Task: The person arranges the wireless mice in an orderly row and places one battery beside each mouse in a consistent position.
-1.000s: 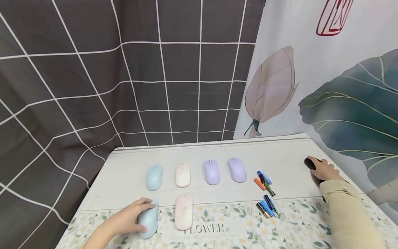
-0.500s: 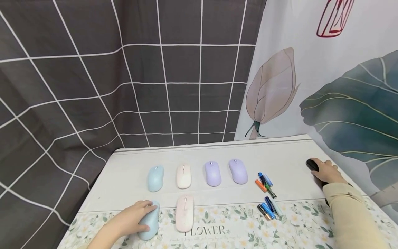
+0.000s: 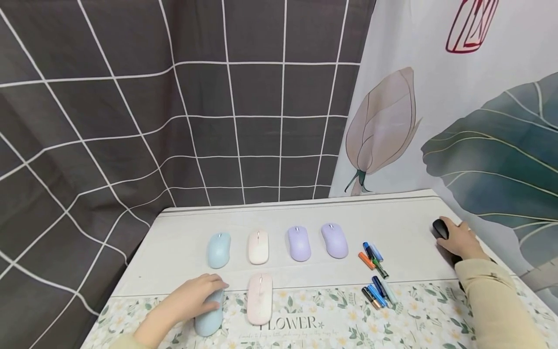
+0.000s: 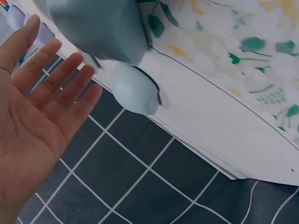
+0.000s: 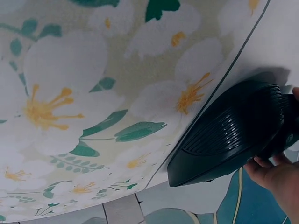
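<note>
My left hand [image 3: 193, 298] is over the near light-blue computer mouse [image 3: 209, 320], covering part of its upper end. In the left wrist view its fingers are spread and nearly straight, beside the same mouse [image 4: 103, 28]. The far light-blue mouse [image 3: 219, 250] lies just beyond. At the right side of the table, my right hand [image 3: 462, 240] grips a long black object [image 3: 441, 229] with a rounded front end. The right wrist view shows its ribbed dark body [image 5: 224, 135], with fingertips [image 5: 261, 169] against its side; I cannot tell its kind.
A pink mouse [image 3: 259, 299] lies near the lettering, a paler one [image 3: 258, 247] behind it. Two purple mice [image 3: 299, 244] stand to its right. Pens or markers in two small groups [image 3: 373, 259] lie between them and my right arm. A dark curtain [image 3: 257, 135] hangs behind.
My left hand has loosened from the near blue mouse and slid upward over its end, fingers straightening. My right hand and the black object have shifted and turned slightly.
</note>
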The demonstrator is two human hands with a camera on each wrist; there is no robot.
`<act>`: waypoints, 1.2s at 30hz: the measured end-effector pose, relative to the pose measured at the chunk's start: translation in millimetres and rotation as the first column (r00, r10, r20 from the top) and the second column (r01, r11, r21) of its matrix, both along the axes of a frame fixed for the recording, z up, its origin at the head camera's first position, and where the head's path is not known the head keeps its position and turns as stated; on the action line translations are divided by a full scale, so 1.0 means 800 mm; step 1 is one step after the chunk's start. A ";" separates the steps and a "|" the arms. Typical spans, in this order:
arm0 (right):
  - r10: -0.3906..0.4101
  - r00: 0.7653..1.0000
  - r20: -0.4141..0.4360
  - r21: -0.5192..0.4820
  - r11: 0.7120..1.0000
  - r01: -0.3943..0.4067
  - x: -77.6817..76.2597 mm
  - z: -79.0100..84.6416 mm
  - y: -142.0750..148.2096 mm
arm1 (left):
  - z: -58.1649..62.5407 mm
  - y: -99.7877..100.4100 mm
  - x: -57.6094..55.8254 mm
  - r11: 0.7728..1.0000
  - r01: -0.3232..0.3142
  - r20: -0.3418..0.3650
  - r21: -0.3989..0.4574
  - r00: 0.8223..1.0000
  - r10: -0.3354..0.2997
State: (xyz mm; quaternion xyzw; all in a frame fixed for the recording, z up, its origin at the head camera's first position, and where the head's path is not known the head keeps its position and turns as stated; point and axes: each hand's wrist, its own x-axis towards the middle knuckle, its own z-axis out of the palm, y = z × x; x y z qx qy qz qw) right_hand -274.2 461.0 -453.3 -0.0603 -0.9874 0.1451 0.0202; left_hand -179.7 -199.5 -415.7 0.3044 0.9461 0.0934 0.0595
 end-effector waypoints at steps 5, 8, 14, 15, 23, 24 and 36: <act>-0.052 0.996 -0.078 -0.032 0.998 0.050 0.003 0.000 0.000 | -0.001 0.020 0.001 0.999 -0.012 -0.022 0.039 1.000 0.013; -0.092 0.991 -0.102 -0.044 0.995 0.088 0.006 0.003 -0.002 | -0.008 0.033 0.002 0.998 -0.017 -0.031 0.054 0.999 0.019; -0.137 0.977 -0.162 -0.056 0.990 0.129 0.009 0.017 -0.008 | -0.013 0.053 0.004 0.997 -0.031 -0.060 0.065 0.998 0.035; -0.140 0.974 -0.180 -0.055 0.990 0.132 0.008 0.019 -0.009 | -0.012 0.056 0.004 0.997 -0.029 -0.063 0.072 0.997 0.034; -0.110 0.947 -0.302 0.036 0.991 0.126 -0.002 0.032 -0.024 | -0.007 0.080 0.002 0.994 0.054 0.001 0.097 0.999 -0.055; -0.112 0.946 -0.303 0.044 0.990 0.131 -0.003 0.034 -0.027 | -0.009 0.082 0.002 0.993 0.063 0.015 0.096 0.998 -0.064; -0.133 0.960 -0.247 0.058 0.987 0.152 -0.016 0.053 -0.060 | -0.027 0.104 0.000 0.996 0.088 0.024 0.003 0.996 -0.088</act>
